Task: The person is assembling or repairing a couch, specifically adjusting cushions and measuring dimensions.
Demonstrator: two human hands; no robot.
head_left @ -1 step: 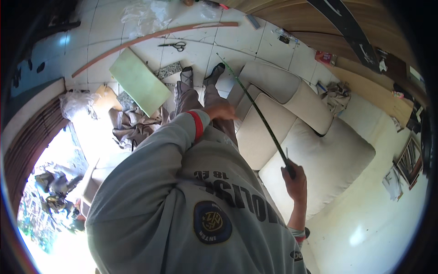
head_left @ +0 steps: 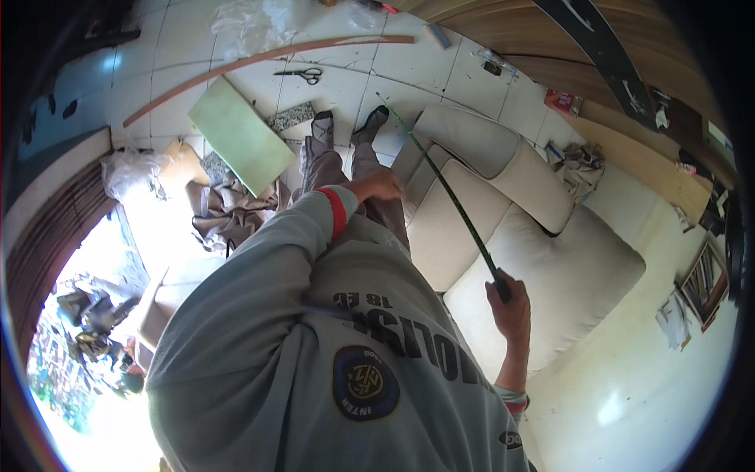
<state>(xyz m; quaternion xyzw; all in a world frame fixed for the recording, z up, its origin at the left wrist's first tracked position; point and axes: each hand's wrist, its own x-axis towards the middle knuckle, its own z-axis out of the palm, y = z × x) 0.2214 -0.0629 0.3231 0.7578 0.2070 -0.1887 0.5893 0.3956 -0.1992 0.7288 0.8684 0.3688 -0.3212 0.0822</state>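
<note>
My right hand (head_left: 510, 303) is closed round the dark case end of a tape measure (head_left: 462, 211). Its long, narrow green-black blade slants away from the hand to the far left, passing over the sofa, with its tip above the floor near my right foot. In front of my thighs is my left hand (head_left: 381, 186), its fingers curled in; whether anything is inside them is hidden. Under and beside the blade stands a beige sofa (head_left: 472, 193) with a large, loose-looking seat cushion (head_left: 578, 271).
A light green foam slab (head_left: 240, 135) and crumpled brown cloth (head_left: 228, 212) lie to my left. On the tiled floor ahead are black scissors (head_left: 308, 75), a long reddish-brown strip (head_left: 267, 60) and clear plastic (head_left: 255, 27). A wooden panel (head_left: 503, 23) stands at the far right.
My left hand, smeared by motion just before, now shows sharply, slightly higher and a little further left. The right hand has turned slightly, still holding the tape measure.
</note>
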